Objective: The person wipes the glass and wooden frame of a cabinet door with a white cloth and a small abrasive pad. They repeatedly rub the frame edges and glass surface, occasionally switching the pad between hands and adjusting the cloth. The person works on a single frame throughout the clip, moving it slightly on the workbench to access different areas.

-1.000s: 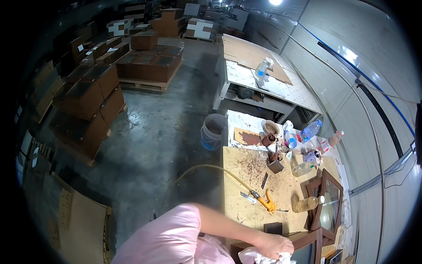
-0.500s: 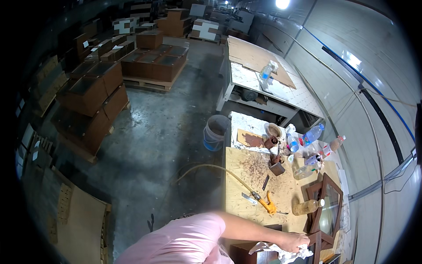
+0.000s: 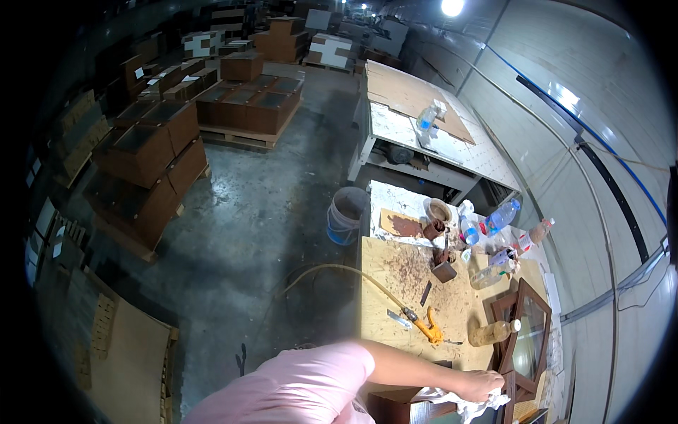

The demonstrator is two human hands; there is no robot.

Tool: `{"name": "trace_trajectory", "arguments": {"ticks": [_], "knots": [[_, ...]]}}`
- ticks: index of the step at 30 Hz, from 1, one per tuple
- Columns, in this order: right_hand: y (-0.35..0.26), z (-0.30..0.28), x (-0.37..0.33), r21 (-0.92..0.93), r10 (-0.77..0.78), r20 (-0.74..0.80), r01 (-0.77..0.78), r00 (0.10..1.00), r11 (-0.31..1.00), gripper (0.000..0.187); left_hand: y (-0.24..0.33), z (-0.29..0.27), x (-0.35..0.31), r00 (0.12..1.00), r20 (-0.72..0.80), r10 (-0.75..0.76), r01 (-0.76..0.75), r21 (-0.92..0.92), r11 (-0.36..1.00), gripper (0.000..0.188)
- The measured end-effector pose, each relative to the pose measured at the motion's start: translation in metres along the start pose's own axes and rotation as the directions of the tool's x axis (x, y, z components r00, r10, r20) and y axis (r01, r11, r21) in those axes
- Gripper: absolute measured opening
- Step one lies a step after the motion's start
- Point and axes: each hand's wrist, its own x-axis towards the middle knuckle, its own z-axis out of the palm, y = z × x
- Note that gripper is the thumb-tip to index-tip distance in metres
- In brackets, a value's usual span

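At the lower right, my left hand [image 3: 480,385] is closed over a crumpled white cloth [image 3: 470,408]. My left arm, in a pink sleeve, reaches across from the lower left. The cloth lies against a dark brown wooden piece [image 3: 395,408], which the lower edge partly cuts off. Just beyond the hand, a brown wooden frame with a glass pane [image 3: 528,336] lies tilted on another frame. A bottle of yellowish-brown liquid [image 3: 492,333] rests beside these frames. My right hand is out of the picture.
On the stained worktable [image 3: 381,283] lie an orange air gun [image 3: 429,327] with its hose, and a metal blade. Several plastic bottles [image 3: 503,216], a bowl [image 3: 438,209] and brown-stained containers stand farther back. Left of the table is a bucket [image 3: 346,215]; brown cabinets [image 3: 152,152] sit on pallets.
My left hand has slid slightly to the right with the cloth, and the cloth's folds have shifted. The things on the table stay where they were.
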Motion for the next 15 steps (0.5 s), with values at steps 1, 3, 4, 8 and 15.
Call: {"name": "trace_trajectory", "arguments": {"ticks": [1, 3, 4, 8, 15], "knots": [[0.0, 0.0, 0.0, 0.004, 0.001, 0.0, -0.001, 1.0, 1.0, 0.013, 0.0, 0.0, 0.007, 1.0, 0.012, -0.029, 0.028, 0.026, 0.999, 0.03], [0.003, -0.003, 0.001, 0.027, -0.005, 0.0, 0.005, 1.0, 1.0, 0.013, -0.003, 0.004, 0.022, 0.993, 0.033, -0.114, 0.113, 0.029, 0.993, 0.028], [0.006, -0.004, 0.002, 0.04, -0.009, -0.006, 0.009, 1.0, 0.999, 0.012, -0.003, 0.004, 0.029, 0.992, 0.037, -0.123, 0.121, 0.049, 0.991, 0.028], [0.008, -0.006, 0.002, 0.023, 0.003, -0.013, -0.003, 1.0, 1.0, 0.011, 0.0, 0.004, 0.04, 0.978, 0.02, -0.207, 0.206, 0.048, 0.977, 0.027], [0.011, -0.008, 0.004, 0.026, -0.023, -0.021, 0.023, 1.0, 0.999, 0.01, -0.004, 0.012, 0.063, 0.95, -0.126, -0.286, 0.304, 0.148, 0.941, 0.028]]}}
